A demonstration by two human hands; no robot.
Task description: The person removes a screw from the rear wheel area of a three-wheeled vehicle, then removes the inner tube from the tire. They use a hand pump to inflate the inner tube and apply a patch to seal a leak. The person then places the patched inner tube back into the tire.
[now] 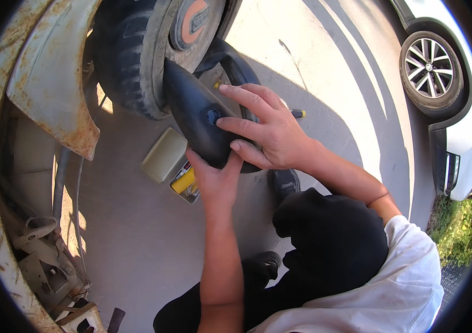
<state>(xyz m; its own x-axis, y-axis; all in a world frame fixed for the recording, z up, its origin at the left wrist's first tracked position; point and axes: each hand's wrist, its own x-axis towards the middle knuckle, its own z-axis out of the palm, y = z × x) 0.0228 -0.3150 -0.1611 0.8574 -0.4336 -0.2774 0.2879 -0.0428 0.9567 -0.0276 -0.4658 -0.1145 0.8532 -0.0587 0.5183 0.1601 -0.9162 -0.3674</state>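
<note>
A black inner tube (194,108) comes out of the tyre (122,61) of a wheel and bulges toward me. Its far part loops behind my right hand. On its upper face is a small, round, shiny dark spot (213,116), perhaps a patch or glue; I cannot tell which. My left hand (216,180) grips the near underside of the tube, thumb up along its side; its other fingers are partly hidden. Over the tube, my right hand (272,125) spreads its fingers, one fingertip touching beside the spot. Nothing shows in that hand.
A small box (165,155) with its lid open lies on the ground, holding a yellow item (183,181). A yellow-and-black object (298,114) lies beyond my right wrist. Rusty bodywork (53,77) flanks the left. A white car (463,144) stands at right.
</note>
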